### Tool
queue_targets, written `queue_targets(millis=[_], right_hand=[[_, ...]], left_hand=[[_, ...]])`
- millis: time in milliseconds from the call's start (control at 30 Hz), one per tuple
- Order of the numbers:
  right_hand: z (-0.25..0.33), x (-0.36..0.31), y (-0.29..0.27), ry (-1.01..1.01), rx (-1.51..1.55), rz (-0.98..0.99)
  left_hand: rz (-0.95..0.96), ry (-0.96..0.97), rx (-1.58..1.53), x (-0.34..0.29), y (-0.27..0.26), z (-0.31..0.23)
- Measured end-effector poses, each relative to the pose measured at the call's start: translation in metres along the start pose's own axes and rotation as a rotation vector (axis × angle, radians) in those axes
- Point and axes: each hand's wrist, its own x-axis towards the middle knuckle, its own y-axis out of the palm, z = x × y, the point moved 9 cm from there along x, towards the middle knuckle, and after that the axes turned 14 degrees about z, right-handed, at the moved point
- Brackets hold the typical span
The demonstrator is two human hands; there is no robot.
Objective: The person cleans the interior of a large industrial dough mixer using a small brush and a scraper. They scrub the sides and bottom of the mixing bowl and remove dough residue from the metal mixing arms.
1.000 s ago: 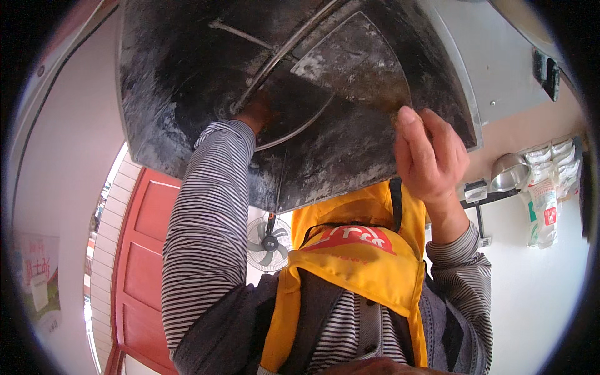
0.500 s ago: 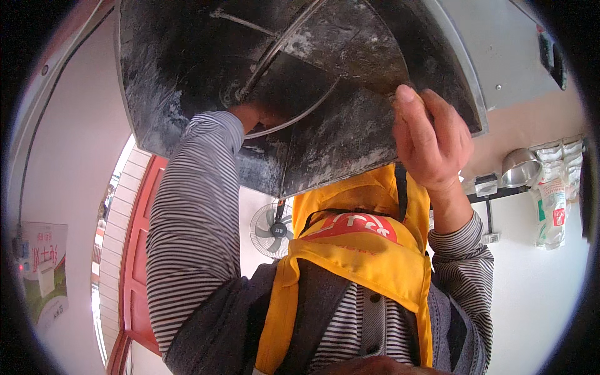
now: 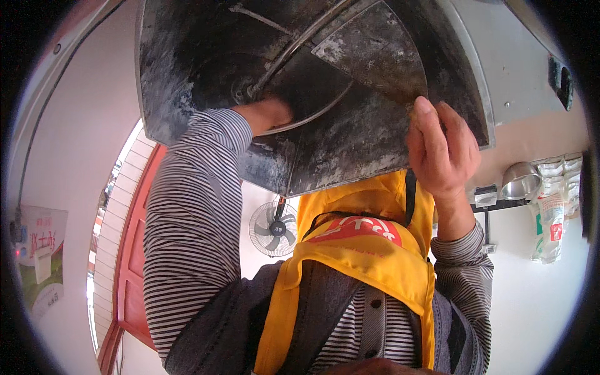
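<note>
My left hand (image 3: 273, 112) reaches into a dark metal tub (image 3: 350, 156) of a machine, beside a curved metal rod (image 3: 312, 115). Its fingers are blurred and lost in shadow, so what they touch cannot be made out. My right hand (image 3: 444, 147) is closed in a pinch at the lower corner of a flat, fan-shaped metal plate (image 3: 378, 53), which is worn and stained with pale patches. A straight metal shaft (image 3: 294, 47) runs across the tub, with a thinner bar (image 3: 259, 19) to its left. Pale residue streaks the tub's walls.
A yellow apron (image 3: 356, 262) hangs close under the tub's near rim. Behind are a standing fan (image 3: 273, 229) and a red door (image 3: 139, 269). At right, a metal bowl (image 3: 520, 180) stands by clear plastic packages (image 3: 550, 219). A grey machine panel (image 3: 512, 69) lies beyond the tub.
The whole view has shifted, so the tub and both hands appear further right and slightly lower. My left hand shows more from behind its sleeve. My right hand stays pinched at the plate's corner.
</note>
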Motion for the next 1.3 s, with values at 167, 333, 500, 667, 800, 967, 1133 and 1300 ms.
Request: queue_targets(millis=[167, 333, 500, 667, 800, 967, 1133, 1300], right_hand=[[-0.001, 0.001, 0.001, -0.002, 0.004, 0.013], [-0.002, -0.002, 0.003, -0.008, 0.017, 0.073], [-0.003, 0.0, 0.0, 0.038, -0.009, 0.064], [-0.003, 0.004, 0.001, 0.017, -0.019, 0.052], [0.005, 0.006, -0.001, 0.042, -0.031, 0.09], [0.003, 0.004, 0.0, 0.049, -0.027, 0.089], [0.004, 0.001, 0.0, 0.03, -0.034, 0.072], [0.004, 0.004, -0.002, 0.013, 0.014, 0.042]], left_hand=[[-0.064, 0.112, -0.086, 0.009, -0.003, 0.008], [-0.209, 0.056, -0.058, 0.029, -0.023, 0.019], [-0.246, 0.011, 0.026, 0.017, -0.019, 0.026], [-0.19, -0.095, 0.307, -0.021, -0.001, 0.002], [-0.383, 0.027, -0.124, -0.065, 0.002, 0.046], [-0.9, -0.038, -0.014, -0.09, 0.022, 0.147], [-0.308, -0.22, -0.06, -0.093, 0.005, 0.137], [-0.467, 0.048, -0.123, -0.049, 0.012, 0.145]])
